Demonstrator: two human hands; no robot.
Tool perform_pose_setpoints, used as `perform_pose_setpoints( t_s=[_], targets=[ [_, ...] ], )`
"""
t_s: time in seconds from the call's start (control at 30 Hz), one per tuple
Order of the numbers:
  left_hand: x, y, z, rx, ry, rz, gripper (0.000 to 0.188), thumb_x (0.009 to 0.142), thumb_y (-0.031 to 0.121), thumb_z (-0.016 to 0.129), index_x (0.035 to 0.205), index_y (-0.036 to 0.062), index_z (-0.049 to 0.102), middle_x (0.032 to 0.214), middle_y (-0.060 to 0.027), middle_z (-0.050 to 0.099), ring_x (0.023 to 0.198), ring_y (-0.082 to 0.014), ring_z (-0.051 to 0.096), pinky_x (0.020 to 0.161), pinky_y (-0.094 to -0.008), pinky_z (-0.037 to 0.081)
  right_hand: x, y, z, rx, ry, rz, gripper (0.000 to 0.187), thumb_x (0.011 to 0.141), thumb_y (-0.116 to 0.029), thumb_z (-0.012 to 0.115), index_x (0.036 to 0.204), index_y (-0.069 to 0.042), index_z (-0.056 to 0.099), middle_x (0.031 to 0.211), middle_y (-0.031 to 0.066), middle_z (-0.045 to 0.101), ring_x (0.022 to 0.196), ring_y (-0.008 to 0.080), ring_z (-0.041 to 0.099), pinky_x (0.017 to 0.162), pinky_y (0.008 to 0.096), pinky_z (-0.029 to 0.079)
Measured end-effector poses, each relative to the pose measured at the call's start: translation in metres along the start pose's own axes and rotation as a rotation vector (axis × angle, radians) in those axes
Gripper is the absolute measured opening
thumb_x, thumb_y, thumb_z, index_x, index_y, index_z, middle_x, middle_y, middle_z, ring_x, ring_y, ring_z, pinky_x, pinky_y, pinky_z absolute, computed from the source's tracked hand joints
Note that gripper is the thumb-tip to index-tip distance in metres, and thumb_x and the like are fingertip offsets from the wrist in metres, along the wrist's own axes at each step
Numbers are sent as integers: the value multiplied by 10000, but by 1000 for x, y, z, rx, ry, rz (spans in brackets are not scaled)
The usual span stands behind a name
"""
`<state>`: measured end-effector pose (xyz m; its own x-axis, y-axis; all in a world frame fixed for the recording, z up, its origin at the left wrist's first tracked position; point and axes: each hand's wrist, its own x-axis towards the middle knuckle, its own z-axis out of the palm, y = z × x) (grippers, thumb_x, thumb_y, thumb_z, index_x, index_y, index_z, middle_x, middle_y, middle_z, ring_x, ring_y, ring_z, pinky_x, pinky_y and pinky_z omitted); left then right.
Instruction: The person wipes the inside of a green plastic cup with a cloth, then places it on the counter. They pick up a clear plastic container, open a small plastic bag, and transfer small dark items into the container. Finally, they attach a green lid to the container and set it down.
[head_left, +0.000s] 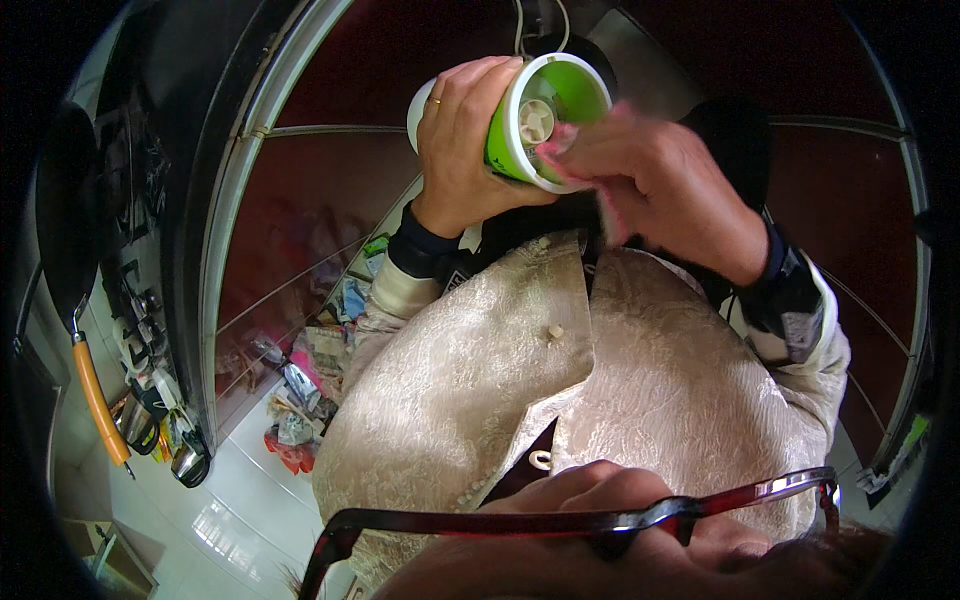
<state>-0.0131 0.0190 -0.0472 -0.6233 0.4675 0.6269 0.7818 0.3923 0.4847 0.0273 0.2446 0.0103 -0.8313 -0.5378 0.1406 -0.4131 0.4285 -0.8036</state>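
Observation:
My left hand [462, 140] is wrapped round the outside of a green and white cylindrical container [578, 88], which lies tilted with its open mouth to the right. Inside, a round white piece with fin-like parts [536, 121] shows at the bottom. A pink cloth [612, 212] is pinched in my right hand [685, 185], its upper part at the container's lower right rim and its loose end hanging below. Some of the cloth and the fingertips are blurred and hidden behind my hand. Whether the cloth reaches the white piece I cannot tell.
Behind the container run white cords [563, 22]. Dark red glossy panels [320, 190] stand around. On the left hang a dark pan [66, 210] with an orange handle and several utensils [190, 465]. Plastic bags and packets [300, 400] lie on the pale tiled floor [255, 520].

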Motion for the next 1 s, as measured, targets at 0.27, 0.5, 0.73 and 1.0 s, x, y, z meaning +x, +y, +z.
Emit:
perform_pose_setpoints(
  t_s=[0.27, 0.5, 0.73, 1.0],
  targets=[
    [-17, 9, -2, -497, -135, -395, 1119, 434, 310, 968, 1417, 54, 499, 1272, -121, 620, 1150, -285, 633, 995, -393, 492, 38, 27, -31, -556, 85, -641, 217, 687, -152, 767, 901, -121, 770, 1014, -25, 717, 918, 197, 675, 790, 320, 593],
    [-17, 2, -9, -363, -39, -357, 1054, 448, 266, 961, 1384, 50, 528, 1295, -117, 615, 1191, -242, 615, 1011, -388, 500, 25, 29, -12, -331, -41, -339, 206, 845, -40, 668, 1044, -43, 722, 937, 128, 732, 733, 266, 704, 686, 354, 566],
    [-1, -4, -63, -700, 551, -375, 920, 693, 515, 847, 1374, -12, 522, 1242, -144, 632, 1096, -249, 655, 934, -387, 556, -9, 55, -46, 761, 466, 104, 266, 1012, -99, 499, 1225, -25, 640, 1041, 65, 712, 879, 143, 709, 744, 291, 606],
    [19, 8, -107, -735, 918, -320, 1046, 842, 884, 403, 1484, 58, 417, 1352, -229, 565, 1188, -380, 624, 1008, -499, 558, 1, 71, 36, 1342, 202, 230, 210, 1013, -70, 519, 1169, -33, 655, 1069, 22, 701, 940, 95, 663, 825, 252, 540]
  ],
)
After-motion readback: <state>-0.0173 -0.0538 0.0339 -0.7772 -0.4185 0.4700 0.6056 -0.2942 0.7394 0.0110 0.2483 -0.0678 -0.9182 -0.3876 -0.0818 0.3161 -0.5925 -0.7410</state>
